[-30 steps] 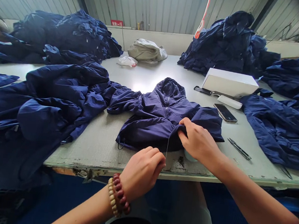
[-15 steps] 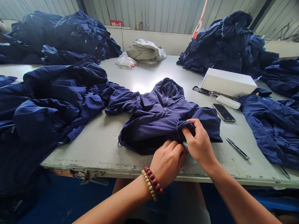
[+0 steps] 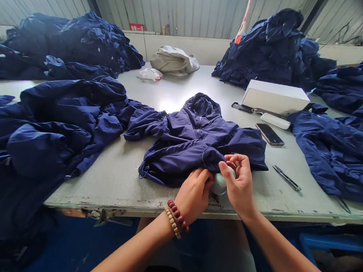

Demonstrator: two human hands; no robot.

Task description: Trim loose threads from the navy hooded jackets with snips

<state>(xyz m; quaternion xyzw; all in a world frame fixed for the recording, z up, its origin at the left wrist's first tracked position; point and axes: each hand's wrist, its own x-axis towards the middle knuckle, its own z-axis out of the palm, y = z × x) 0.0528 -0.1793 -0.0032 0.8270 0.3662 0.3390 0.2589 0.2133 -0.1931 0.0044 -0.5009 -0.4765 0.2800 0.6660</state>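
Note:
A navy hooded jacket (image 3: 193, 141) lies spread on the pale work table (image 3: 100, 188), its hood pointing away from me. My left hand (image 3: 193, 200) is curled at the jacket's lower edge and seems to pinch the hem (image 3: 177, 180). My right hand (image 3: 237, 183) sits just beside it, with its fingers wrapped around a pale, rounded object (image 3: 219, 185). That object touches the bunched fabric. Its full shape is partly hidden by my fingers. A thin thread shows faintly on the jacket above my hands.
Small snips (image 3: 286, 178) lie to the right of the jacket, near a phone (image 3: 269, 134), a white box (image 3: 275, 97) and a white oblong item (image 3: 274, 121). Heaps of navy jackets (image 3: 51, 133) fill both sides. A grey bag (image 3: 174, 61) lies at the far side.
My left hand has moved up from the table edge to the jacket's hem. My right hand has turned and lowered, and the pale object now shows between its fingers.

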